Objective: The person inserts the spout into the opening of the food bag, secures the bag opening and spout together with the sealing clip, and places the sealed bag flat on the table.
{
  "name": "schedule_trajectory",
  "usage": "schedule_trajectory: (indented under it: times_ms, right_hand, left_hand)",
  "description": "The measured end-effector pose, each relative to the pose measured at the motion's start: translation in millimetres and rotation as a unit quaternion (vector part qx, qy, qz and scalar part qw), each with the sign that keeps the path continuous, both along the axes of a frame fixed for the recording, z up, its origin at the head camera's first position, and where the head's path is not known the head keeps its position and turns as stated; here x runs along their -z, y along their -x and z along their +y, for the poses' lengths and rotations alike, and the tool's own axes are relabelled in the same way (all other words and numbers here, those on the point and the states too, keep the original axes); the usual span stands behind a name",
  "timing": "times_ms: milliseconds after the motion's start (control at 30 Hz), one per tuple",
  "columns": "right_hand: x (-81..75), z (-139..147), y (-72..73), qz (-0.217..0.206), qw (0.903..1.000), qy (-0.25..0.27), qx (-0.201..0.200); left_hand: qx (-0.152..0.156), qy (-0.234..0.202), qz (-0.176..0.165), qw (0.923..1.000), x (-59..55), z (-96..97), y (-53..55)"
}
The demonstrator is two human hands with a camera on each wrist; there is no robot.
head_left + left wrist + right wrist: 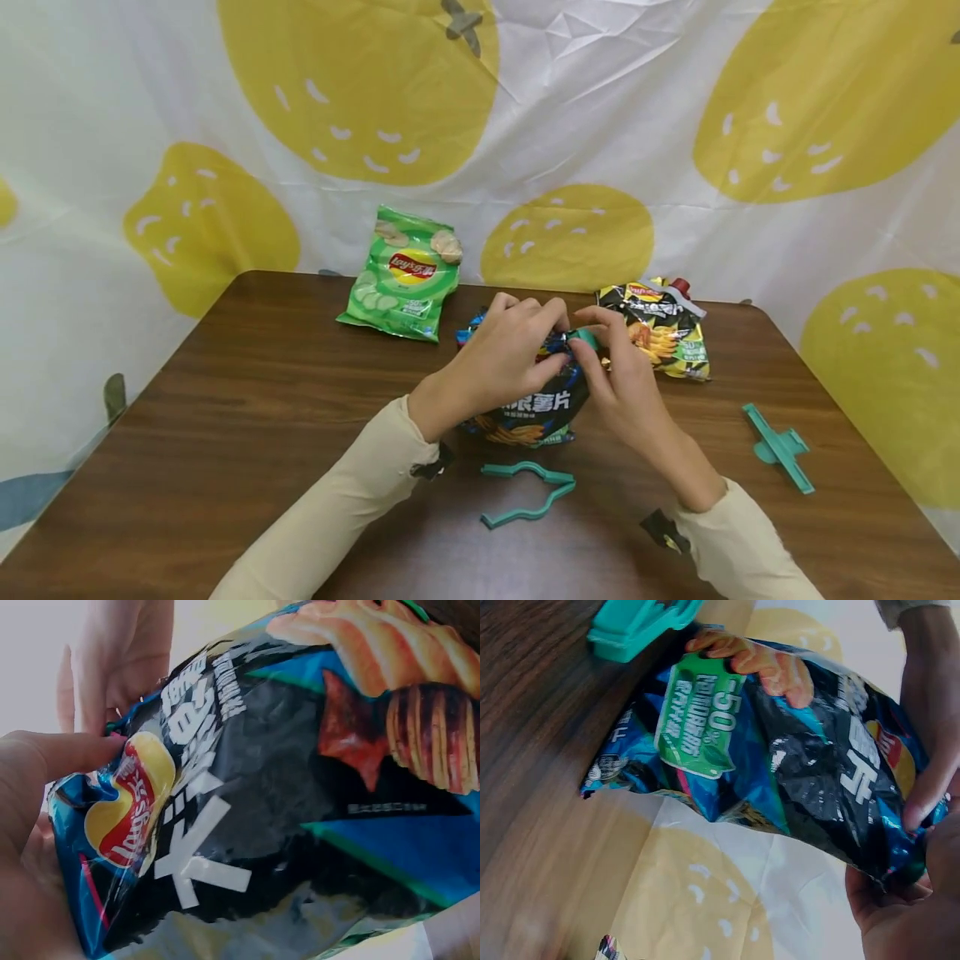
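Observation:
A black and blue chip bag (540,400) stands upright in the middle of the table, its top edge bunched between both hands. My left hand (498,358) pinches that top edge, thumb on the near side, as the left wrist view also shows beside the yellow and red logo (131,801). At the bag's upper right corner, my right hand (622,375) pinches with thumb and fingers, where a small teal piece (583,337) shows between them. Just in front of the bag lies an unfolded teal bag clip (566,487).
Leaning on the curtain at the back left is a green chip bag (405,279). A black and yellow chip bag (660,333) at the back right carries a grey clip with a red knob (680,287). Another teal clip (780,448) lies near the right edge.

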State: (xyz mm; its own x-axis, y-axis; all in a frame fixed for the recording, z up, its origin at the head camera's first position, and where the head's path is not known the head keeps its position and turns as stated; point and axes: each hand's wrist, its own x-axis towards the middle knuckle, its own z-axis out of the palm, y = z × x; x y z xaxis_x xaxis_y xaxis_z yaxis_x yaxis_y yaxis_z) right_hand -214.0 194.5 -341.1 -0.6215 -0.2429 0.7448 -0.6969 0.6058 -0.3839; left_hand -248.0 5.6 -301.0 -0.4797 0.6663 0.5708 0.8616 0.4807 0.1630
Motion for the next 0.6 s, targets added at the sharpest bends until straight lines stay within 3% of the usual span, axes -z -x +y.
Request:
schedule_trajectory:
  times_ms: [367, 467, 600]
  right_hand:
    - [-13.9, 5.3, -6.5, -0.072, 0.9973, 0.013, 0.007]
    - [-20.4, 7.5, -9.4, -0.060, 0.9974, 0.034, 0.022]
    - [-32.3, 11.3, -16.0, -0.007, 0.9962, 0.057, 0.065]
  left_hand:
    - [0.022, -0.023, -0.029, 0.9991, 0.2, 0.0, 3.1]
    - [0.026, -0.022, -0.028, 0.9990, 0.2, -0.7, 4.5]
    - [0.038, -0.018, -0.020, 0.9989, -0.2, -1.3, 4.8]
